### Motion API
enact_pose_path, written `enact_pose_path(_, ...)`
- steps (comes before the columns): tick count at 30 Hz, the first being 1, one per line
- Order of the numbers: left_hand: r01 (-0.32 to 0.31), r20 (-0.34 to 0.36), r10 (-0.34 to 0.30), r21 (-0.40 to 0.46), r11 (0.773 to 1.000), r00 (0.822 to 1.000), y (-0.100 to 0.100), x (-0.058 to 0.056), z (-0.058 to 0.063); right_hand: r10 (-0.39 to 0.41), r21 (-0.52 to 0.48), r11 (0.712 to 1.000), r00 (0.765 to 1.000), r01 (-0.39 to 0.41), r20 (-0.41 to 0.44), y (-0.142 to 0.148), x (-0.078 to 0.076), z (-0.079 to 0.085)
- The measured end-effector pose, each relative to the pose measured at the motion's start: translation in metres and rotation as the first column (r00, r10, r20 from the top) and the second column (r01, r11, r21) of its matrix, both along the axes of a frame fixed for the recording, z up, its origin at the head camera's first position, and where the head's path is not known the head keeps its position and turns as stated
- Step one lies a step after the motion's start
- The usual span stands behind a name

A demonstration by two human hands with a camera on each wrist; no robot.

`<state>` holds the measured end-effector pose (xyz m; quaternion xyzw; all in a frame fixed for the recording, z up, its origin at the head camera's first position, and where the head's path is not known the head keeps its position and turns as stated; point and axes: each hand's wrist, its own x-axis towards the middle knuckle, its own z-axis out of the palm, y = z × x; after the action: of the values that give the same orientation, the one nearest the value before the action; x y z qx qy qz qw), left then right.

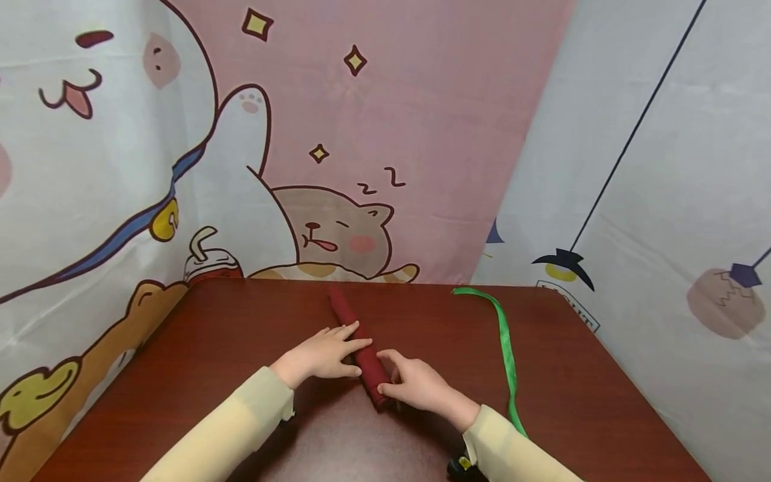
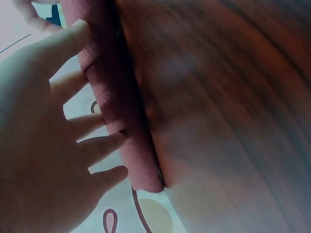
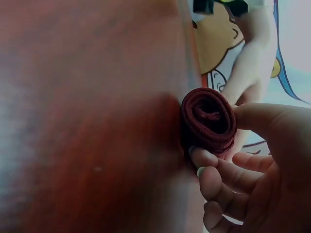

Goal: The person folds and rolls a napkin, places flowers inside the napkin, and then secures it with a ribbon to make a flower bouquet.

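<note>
A dark red cloth point(image 1: 372, 369), rolled into a long narrow tube, lies on the table, slanting away from me. My left hand point(image 1: 324, 353) rests on the middle of the roll from its left side, with fingers spread and mostly straight. At the near end, my right hand point(image 1: 423, 384) holds the roll between thumb and fingers. The right wrist view looks into that end, where the spiral layers of the rolled cloth point(image 3: 209, 119) show. In the left wrist view, fingertips of the left hand point(image 2: 43, 121) touch the side of the roll.
To the right, a green ribbon point(image 1: 506, 348) lies in a curve from the table's far edge toward my right sleeve. The brown wooden table point(image 1: 241, 335) ends at a cartoon-printed cloth backdrop point(image 1: 446, 147) behind it and at both sides.
</note>
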<state>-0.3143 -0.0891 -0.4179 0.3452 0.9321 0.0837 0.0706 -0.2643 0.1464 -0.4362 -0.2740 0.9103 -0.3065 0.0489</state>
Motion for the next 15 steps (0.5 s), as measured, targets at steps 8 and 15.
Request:
enact_pose_path(8, 0.118, 0.029, -0.119, 0.025, 0.993, 0.993, 0.009, -0.005, 0.006, 0.055, 0.033, 0.998, 0.998, -0.054, -0.034, 0.006, 0.015, 0.001)
enact_pose_path(15, 0.206, 0.054, -0.208, 0.04, 0.978, 0.977, 0.019, -0.012, 0.008, 0.065, 0.05, 0.997, 0.997, -0.062, -0.051, 0.01, 0.024, 0.002)
